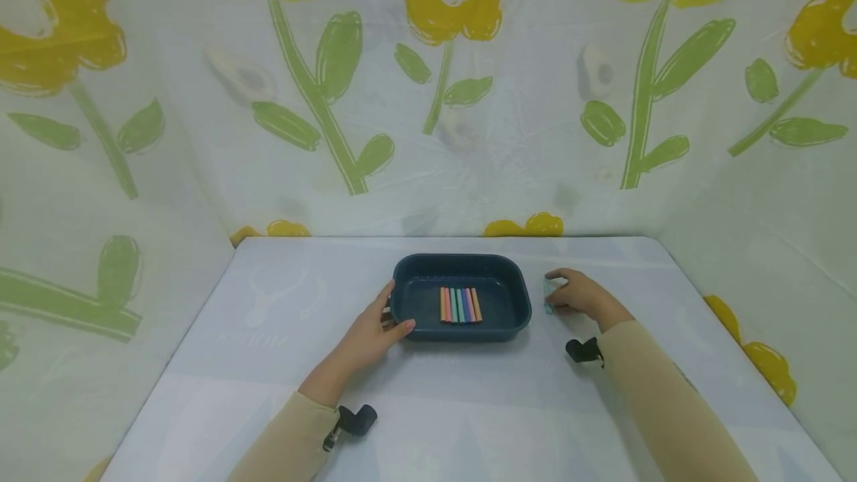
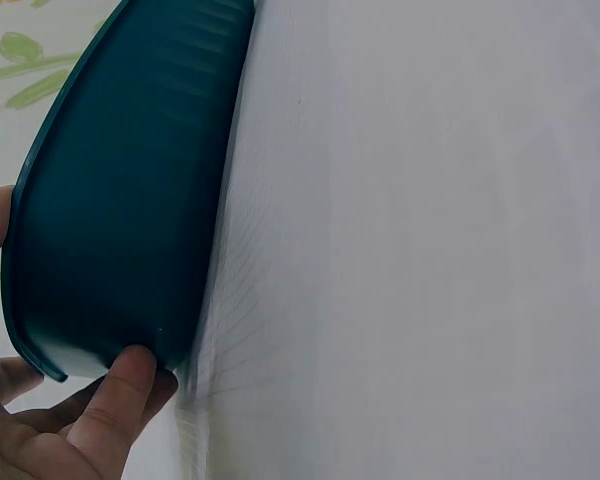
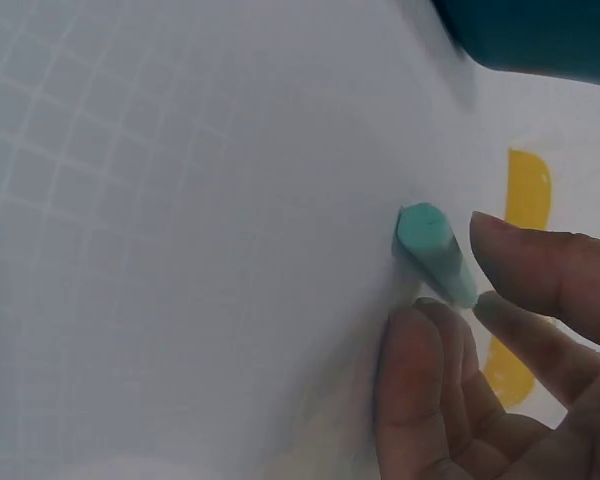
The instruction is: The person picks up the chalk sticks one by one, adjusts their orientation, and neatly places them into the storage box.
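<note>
A dark teal rectangular tray (image 1: pixel 415 326) stands on the white table. Several chalk sticks (image 1: pixel 460 305) in orange, pink, green and blue lie side by side inside it. My left hand (image 1: pixel 370 329) holds the tray's left end, with the thumb at the front rim; the left wrist view shows fingertips (image 2: pixel 132 372) against its outer wall. To the right of the tray, a mint-green chalk stick (image 3: pixel 427 232) lies on the table. My right hand (image 1: pixel 581 294) is around it with thumb and fingers spread; a small gap shows between thumb and chalk.
The table (image 1: pixel 428 407) is covered with a pale printed cloth. Behind it hangs a white curtain (image 1: pixel 522 155) with yellow flowers and green leaves, which also runs along both sides. A small black camera (image 1: pixel 358 420) sits at the left wrist, another (image 1: pixel 582 350) at the right.
</note>
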`<state>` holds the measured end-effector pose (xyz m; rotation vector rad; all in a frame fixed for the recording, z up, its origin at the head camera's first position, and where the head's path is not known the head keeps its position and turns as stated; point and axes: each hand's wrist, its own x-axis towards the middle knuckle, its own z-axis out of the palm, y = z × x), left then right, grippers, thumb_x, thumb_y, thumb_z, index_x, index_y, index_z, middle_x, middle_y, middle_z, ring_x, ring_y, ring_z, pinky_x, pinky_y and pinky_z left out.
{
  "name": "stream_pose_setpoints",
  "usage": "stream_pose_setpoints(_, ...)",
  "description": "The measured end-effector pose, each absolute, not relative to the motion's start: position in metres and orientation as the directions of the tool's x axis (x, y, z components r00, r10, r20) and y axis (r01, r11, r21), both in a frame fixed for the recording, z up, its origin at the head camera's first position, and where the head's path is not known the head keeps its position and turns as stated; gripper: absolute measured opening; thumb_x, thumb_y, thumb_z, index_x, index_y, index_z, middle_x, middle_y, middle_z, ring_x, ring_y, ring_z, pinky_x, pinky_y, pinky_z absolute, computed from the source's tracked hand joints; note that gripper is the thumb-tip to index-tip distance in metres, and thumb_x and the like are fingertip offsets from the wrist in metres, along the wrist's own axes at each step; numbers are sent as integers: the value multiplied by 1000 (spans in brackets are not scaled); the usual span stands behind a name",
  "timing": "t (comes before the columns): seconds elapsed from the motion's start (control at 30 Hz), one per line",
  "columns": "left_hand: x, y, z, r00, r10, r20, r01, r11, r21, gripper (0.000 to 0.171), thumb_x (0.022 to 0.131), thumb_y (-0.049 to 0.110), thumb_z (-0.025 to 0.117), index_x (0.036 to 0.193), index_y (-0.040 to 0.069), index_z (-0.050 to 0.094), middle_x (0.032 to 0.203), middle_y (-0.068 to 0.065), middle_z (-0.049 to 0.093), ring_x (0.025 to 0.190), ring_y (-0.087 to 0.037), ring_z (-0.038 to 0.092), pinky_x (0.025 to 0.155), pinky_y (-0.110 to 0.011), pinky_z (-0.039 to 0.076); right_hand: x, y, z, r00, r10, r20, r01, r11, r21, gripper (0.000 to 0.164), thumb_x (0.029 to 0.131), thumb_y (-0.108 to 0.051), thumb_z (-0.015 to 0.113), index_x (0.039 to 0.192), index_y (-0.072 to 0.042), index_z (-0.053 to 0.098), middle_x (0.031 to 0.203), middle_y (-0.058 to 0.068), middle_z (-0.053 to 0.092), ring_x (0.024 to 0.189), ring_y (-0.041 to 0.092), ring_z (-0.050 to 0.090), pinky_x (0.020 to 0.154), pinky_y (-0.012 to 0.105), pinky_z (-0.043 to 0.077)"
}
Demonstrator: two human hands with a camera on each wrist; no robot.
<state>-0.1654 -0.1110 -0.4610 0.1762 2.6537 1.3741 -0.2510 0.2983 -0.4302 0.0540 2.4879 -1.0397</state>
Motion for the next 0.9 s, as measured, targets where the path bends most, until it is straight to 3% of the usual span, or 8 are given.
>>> stream_pose_setpoints(0.3, -165, -110, -461, -983, 166, -81, 31, 578, 816, 93, 93, 48, 69, 162, 15, 15, 161, -17, 30, 134, -37, 49, 107, -48, 45, -250, 297, -431, -901, -136, -412, 169, 765, -622, 64, 89, -8, 71, 145, 3, 43, 104, 15, 65, 85, 20, 62, 79, 35, 55)
stream_pose_setpoints(0.9, -165, -111, -462, -983, 166, -74, 36, 576, 817, 94, 92, 49, 69, 162, 15, 16, 161, -17, 30, 134, -38, 50, 107, -48, 45, -234, 293, -427, -941, -126, -314, 185, 584, -791, 64, 91, 0, 67, 147, 3, 35, 119, 27, 56, 95, 27, 64, 85, 38, 59)
